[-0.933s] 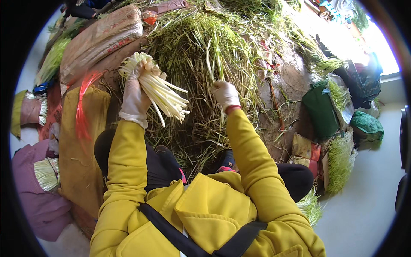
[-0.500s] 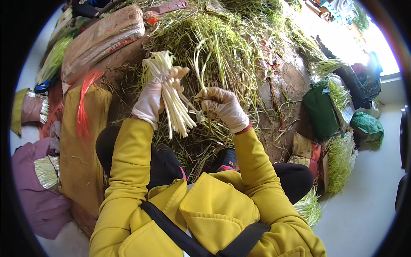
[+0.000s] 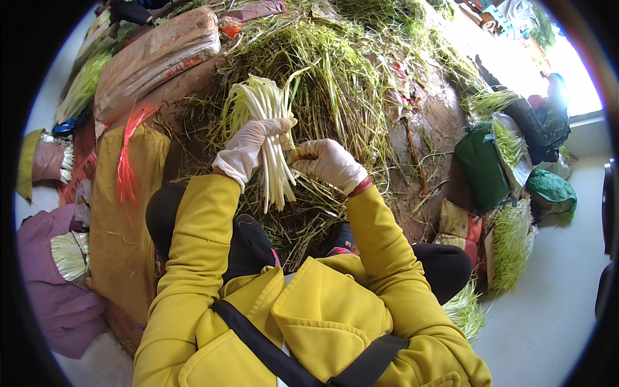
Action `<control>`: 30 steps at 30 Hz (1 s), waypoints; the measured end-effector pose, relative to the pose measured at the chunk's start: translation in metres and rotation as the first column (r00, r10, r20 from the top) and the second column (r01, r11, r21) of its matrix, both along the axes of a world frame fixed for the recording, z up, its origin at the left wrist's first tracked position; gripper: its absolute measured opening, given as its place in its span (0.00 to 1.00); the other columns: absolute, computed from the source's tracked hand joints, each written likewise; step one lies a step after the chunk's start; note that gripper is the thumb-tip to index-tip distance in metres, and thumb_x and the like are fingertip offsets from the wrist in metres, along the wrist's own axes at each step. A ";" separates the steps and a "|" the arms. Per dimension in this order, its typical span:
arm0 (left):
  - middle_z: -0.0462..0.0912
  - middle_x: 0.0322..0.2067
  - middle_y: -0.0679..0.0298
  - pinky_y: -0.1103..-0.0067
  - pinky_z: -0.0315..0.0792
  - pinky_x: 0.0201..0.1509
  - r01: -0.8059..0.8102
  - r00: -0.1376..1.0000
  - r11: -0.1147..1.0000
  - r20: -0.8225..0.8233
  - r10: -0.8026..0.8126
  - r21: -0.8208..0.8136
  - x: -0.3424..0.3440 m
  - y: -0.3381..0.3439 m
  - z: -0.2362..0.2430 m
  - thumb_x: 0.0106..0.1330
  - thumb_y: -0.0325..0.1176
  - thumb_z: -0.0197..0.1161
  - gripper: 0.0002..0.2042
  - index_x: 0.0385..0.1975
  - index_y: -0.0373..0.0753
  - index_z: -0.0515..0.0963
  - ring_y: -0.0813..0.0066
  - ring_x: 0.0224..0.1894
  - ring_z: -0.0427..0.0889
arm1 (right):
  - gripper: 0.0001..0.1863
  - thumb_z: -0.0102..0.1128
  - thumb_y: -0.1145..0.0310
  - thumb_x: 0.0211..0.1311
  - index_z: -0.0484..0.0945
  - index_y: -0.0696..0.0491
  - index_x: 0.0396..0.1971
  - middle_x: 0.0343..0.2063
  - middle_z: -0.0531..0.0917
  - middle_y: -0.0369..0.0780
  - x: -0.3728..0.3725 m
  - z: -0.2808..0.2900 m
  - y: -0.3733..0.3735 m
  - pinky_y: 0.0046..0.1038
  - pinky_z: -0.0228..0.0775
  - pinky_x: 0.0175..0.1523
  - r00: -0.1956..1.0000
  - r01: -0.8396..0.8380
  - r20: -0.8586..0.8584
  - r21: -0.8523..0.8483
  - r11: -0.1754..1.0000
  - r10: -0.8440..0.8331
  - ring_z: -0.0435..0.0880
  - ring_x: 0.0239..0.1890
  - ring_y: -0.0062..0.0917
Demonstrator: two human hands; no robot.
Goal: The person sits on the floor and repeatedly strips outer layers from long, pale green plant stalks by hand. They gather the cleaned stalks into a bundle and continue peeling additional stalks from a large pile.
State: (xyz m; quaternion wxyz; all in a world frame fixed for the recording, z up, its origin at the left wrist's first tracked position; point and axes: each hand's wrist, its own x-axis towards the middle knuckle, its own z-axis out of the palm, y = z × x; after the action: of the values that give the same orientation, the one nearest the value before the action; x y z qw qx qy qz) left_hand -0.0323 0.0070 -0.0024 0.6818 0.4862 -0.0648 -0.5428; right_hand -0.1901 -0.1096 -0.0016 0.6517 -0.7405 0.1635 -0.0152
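Note:
Gloved in white, my left hand (image 3: 248,149) grips a bunch of long white-stemmed shoots (image 3: 276,174), their pale leafy ends fanned above the fist and cut-looking stem ends hanging below. Against the right side of that bunch, my right hand (image 3: 332,164) has its fingers pinched together on a single shoot, mostly hidden by the fingers, its leaf rising beside the bunch. Both hands are over a large heap of green shoots (image 3: 329,84) lying on the ground in front of my knees.
A yellow-brown wrapped bundle (image 3: 126,258) with red plastic strands (image 3: 129,148) lies at left, a long pale sack (image 3: 161,61) beyond it. Green-wrapped bundles (image 3: 480,164) and loose shoots (image 3: 512,248) stand at right. Another person (image 3: 545,119) sits at far right.
My right hand has brought its shoot leftward against the bunch. My left hand has shifted slightly right and turned the bunch more upright, still gripping it.

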 end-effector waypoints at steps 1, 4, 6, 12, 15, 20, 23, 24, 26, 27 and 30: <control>0.80 0.29 0.62 0.83 0.73 0.38 -0.021 1.000 1.000 0.021 0.021 0.020 0.000 0.000 0.000 0.59 0.28 0.65 0.15 0.45 0.28 0.77 0.78 0.30 0.78 | 0.12 0.67 0.69 0.58 0.81 0.58 0.39 0.25 0.84 0.34 0.004 0.001 0.002 0.20 0.73 0.32 0.998 0.026 -0.051 0.059 0.998 -0.023 0.80 0.26 0.17; 0.82 0.33 0.59 0.84 0.70 0.39 0.004 0.997 0.999 0.074 0.000 -0.052 -0.001 -0.001 0.000 0.59 0.27 0.64 0.14 0.43 0.26 0.78 0.77 0.31 0.78 | 0.07 0.63 0.71 0.62 0.81 0.57 0.37 0.25 0.82 0.32 0.015 0.002 0.007 0.18 0.71 0.28 0.978 0.207 -0.011 0.189 0.960 -0.209 0.77 0.25 0.12; 0.83 0.36 0.58 0.82 0.71 0.39 -0.011 0.995 0.995 0.097 0.021 -0.104 0.004 -0.001 0.000 0.58 0.26 0.64 0.13 0.42 0.26 0.79 0.75 0.31 0.78 | 0.05 0.61 0.72 0.63 0.81 0.56 0.36 0.26 0.83 0.32 0.018 0.000 0.010 0.17 0.71 0.28 0.948 0.280 0.091 0.214 0.936 -0.304 0.77 0.24 0.12; 0.83 0.40 0.54 0.75 0.80 0.39 -0.258 0.966 0.953 -0.048 0.253 -0.159 0.025 0.006 0.007 0.56 0.20 0.61 0.08 0.35 0.29 0.80 0.71 0.35 0.81 | 0.04 0.58 0.72 0.65 0.80 0.54 0.35 0.27 0.82 0.33 -0.001 -0.003 0.006 0.15 0.68 0.25 0.895 0.440 0.091 -0.017 0.898 -0.437 0.74 0.22 0.11; 0.83 0.41 0.55 0.75 0.79 0.41 -0.260 0.963 0.959 0.046 0.266 -0.111 0.020 0.007 0.014 0.58 0.21 0.61 0.07 0.35 0.30 0.81 0.72 0.36 0.81 | 0.06 0.61 0.72 0.62 0.81 0.54 0.38 0.26 0.82 0.32 0.001 0.002 0.001 0.15 0.68 0.26 0.927 0.362 0.170 -0.167 0.917 -0.335 0.74 0.22 0.12; 0.82 0.44 0.55 0.80 0.73 0.47 -0.198 0.912 0.976 0.381 0.151 0.086 -0.004 0.009 0.029 0.59 0.29 0.63 0.11 0.39 0.31 0.81 0.71 0.41 0.79 | 0.07 0.67 0.76 0.54 0.83 0.53 0.34 0.29 0.85 0.37 0.033 0.011 0.007 0.23 0.77 0.37 0.893 0.335 0.382 -0.208 0.919 -0.239 0.81 0.29 0.19; 0.81 0.41 0.53 0.79 0.74 0.46 -0.228 0.913 0.970 0.366 0.182 0.086 -0.001 0.007 0.034 0.58 0.26 0.62 0.14 0.45 0.32 0.79 0.69 0.42 0.79 | 0.05 0.66 0.77 0.53 0.82 0.54 0.31 0.28 0.85 0.39 0.037 0.011 0.009 0.24 0.77 0.37 0.894 0.406 0.343 -0.343 0.847 -0.290 0.83 0.30 0.22; 0.81 0.42 0.53 0.78 0.75 0.45 -0.266 0.935 0.962 0.257 0.243 0.058 0.002 0.007 0.034 0.58 0.26 0.62 0.13 0.43 0.33 0.79 0.69 0.42 0.80 | 0.03 0.65 0.76 0.55 0.82 0.54 0.30 0.28 0.85 0.40 0.033 0.010 0.008 0.25 0.78 0.37 0.858 0.416 0.450 -0.327 0.849 -0.247 0.83 0.29 0.24; 0.83 0.34 0.58 0.78 0.77 0.36 -0.342 0.924 0.938 0.164 0.347 -0.055 0.009 0.008 0.034 0.56 0.21 0.63 0.06 0.33 0.32 0.80 0.74 0.29 0.79 | 0.02 0.61 0.73 0.58 0.81 0.54 0.27 0.27 0.84 0.41 0.022 0.006 0.004 0.27 0.78 0.36 0.897 0.381 0.401 -0.490 0.784 -0.186 0.84 0.28 0.28; 0.84 0.32 0.58 0.80 0.77 0.35 -0.363 0.922 0.931 0.135 0.364 -0.031 0.014 0.009 0.034 0.55 0.22 0.65 0.06 0.32 0.32 0.81 0.76 0.28 0.79 | 0.04 0.60 0.72 0.59 0.80 0.54 0.25 0.26 0.84 0.42 0.014 0.002 0.000 0.29 0.77 0.36 0.931 0.328 0.340 -0.627 0.707 -0.131 0.83 0.28 0.30; 0.84 0.30 0.59 0.80 0.77 0.33 -0.445 0.889 0.895 0.111 0.445 -0.020 0.032 0.014 0.034 0.53 0.25 0.69 0.12 0.37 0.32 0.81 0.76 0.25 0.79 | 0.09 0.58 0.67 0.60 0.76 0.53 0.23 0.22 0.79 0.42 -0.010 -0.020 -0.017 0.32 0.74 0.32 0.987 0.159 0.114 -0.785 0.598 -0.113 0.79 0.24 0.32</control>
State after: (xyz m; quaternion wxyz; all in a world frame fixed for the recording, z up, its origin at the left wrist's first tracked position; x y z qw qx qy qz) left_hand -0.0004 0.0210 0.0319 0.7818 0.5197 0.0115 -0.3442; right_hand -0.2002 -0.1268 -0.0220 0.2584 -0.9367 0.1786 -0.1547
